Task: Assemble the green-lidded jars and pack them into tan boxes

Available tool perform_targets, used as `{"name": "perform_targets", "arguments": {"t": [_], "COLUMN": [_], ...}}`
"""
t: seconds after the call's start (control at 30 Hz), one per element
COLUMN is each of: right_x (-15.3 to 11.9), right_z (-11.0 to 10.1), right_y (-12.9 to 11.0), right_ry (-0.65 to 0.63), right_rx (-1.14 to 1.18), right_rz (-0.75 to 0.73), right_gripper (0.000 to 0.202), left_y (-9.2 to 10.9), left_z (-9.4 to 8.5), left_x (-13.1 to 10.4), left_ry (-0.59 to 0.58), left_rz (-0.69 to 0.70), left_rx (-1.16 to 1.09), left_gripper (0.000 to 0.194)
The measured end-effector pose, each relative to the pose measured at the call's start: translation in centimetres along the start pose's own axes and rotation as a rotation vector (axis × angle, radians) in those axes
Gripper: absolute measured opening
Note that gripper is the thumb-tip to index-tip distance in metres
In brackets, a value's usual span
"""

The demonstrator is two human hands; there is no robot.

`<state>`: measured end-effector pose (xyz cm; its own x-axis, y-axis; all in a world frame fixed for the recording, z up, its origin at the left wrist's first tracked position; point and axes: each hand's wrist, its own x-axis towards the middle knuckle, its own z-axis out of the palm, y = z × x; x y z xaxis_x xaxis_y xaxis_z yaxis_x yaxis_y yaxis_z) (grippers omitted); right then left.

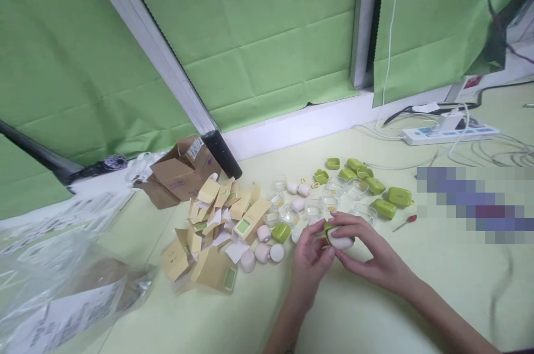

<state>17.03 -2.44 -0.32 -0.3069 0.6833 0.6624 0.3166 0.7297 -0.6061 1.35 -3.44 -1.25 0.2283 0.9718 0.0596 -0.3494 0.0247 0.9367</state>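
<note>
Between my two hands is a small rounded case, white with a green part along its upper left side. My left hand grips its left end with the fingers curled. From the right, my right hand holds it, thumb below and fingers over the top. Behind my hands lie several clear plastic containers and loose green cases. One green case sits left of my left hand, among several pale pink rounded pieces. What my left fingertips cover is hidden.
Left of the pink pieces is a heap of opened small cartons. Behind it stand a brown cardboard box and a black cylinder. A plastic bag lies far left. A red-handled screwdriver and a power strip with cables are right.
</note>
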Motion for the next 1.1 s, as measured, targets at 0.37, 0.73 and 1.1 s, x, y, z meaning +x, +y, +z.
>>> {"name": "perform_targets", "arguments": {"t": [0.37,0.73,1.1], "right_x": [-0.4,-0.5,-4.9], "right_z": [0.9,-0.9,-5.1], "right_y": [-0.2,1.3,2.2], "right_ry": [0.055,0.309,0.361], "right_rx": [-0.003,0.264,0.473], "right_rz": [-0.007,0.389,0.886], "right_gripper": [0.046,0.033,0.06], "left_y": [-1.1,0.3,-1.9], "left_z": [0.0,-1.0,1.7], "left_x": [-0.2,0.2,2.6], "left_ry": [0.075,0.022,-0.194], "left_rz": [0.291,0.22,0.477], "left_rx": [0.247,0.484,1.627], "left_gripper": [0.039,0.044,0.021]}}
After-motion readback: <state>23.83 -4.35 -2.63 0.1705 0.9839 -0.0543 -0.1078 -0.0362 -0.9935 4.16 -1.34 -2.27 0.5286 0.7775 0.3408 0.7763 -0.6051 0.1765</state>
